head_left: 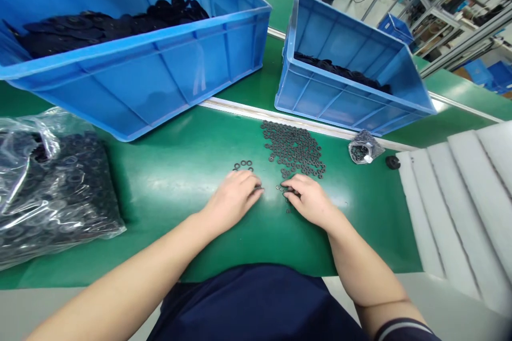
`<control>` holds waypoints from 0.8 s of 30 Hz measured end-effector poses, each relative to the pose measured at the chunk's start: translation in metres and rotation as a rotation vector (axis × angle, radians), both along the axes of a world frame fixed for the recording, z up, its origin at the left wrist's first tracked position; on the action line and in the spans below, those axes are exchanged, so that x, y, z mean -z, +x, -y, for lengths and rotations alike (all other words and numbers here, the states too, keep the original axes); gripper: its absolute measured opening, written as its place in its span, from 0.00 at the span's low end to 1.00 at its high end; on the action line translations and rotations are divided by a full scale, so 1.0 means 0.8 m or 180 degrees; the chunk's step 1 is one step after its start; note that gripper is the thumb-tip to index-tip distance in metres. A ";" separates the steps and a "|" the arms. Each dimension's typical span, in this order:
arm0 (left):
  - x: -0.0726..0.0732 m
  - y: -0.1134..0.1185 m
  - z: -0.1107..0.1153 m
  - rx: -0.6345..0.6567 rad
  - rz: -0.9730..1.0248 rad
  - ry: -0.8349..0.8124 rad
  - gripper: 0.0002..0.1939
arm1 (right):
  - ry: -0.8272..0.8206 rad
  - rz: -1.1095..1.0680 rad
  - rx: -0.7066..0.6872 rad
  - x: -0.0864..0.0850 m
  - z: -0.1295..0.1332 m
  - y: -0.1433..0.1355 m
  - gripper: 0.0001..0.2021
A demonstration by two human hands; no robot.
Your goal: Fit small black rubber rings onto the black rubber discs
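Note:
My left hand point(236, 195) is closed, thumb against fingertips, with the dark edge of a small black ring point(259, 188) showing in the pinch. A few black rings point(243, 163) lie on the green table just beyond that hand. To its right, my right hand point(309, 198) rests low over the table with curled fingers and thumb drawn together; what lies between them is mostly hidden. Several smaller rings point(281, 188) lie by its fingertips. Beyond it spreads a large patch of black rings point(294, 146), mostly lying flat.
Two blue bins, a large one point(168, 69) and a smaller one point(348, 90), hold dark flat parts. A clear bag point(60, 186) full of black rings lies left. A small bag point(364, 148), a black roll-like piece point(392, 162) and white foam sheets point(452, 197) are at the right.

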State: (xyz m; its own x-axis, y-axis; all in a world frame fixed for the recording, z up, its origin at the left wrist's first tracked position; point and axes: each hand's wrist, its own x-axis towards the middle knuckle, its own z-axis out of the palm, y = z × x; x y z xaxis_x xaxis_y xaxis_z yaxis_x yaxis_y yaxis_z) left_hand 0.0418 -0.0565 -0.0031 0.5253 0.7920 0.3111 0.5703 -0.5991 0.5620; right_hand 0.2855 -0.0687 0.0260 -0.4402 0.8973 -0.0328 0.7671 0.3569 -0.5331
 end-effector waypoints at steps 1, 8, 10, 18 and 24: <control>-0.002 -0.009 -0.006 -0.0146 0.0074 0.0028 0.07 | 0.0030 0.0018 -0.0012 0.002 0.002 -0.003 0.09; -0.002 -0.040 -0.025 -0.0437 0.0242 0.0119 0.06 | 0.0300 0.0138 0.0016 0.018 0.004 -0.023 0.08; 0.001 -0.038 -0.025 -0.0326 0.0131 0.0117 0.07 | 0.0358 0.0191 0.0007 0.020 0.003 -0.026 0.08; 0.005 -0.037 -0.023 -0.0268 -0.0045 0.0171 0.10 | 0.0460 0.0267 0.0019 0.020 0.004 -0.031 0.08; 0.004 -0.041 -0.020 -0.0292 -0.0477 0.0214 0.13 | 0.0353 -0.0020 0.0049 0.020 0.004 -0.028 0.06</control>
State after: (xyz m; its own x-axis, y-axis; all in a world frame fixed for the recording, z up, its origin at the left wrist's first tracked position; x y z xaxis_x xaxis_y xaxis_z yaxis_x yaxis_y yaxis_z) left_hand 0.0092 -0.0405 -0.0061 0.4963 0.8188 0.2886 0.6985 -0.5740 0.4273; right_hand 0.2633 -0.0718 0.0098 -0.4261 0.9020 0.0696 0.7698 0.4019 -0.4958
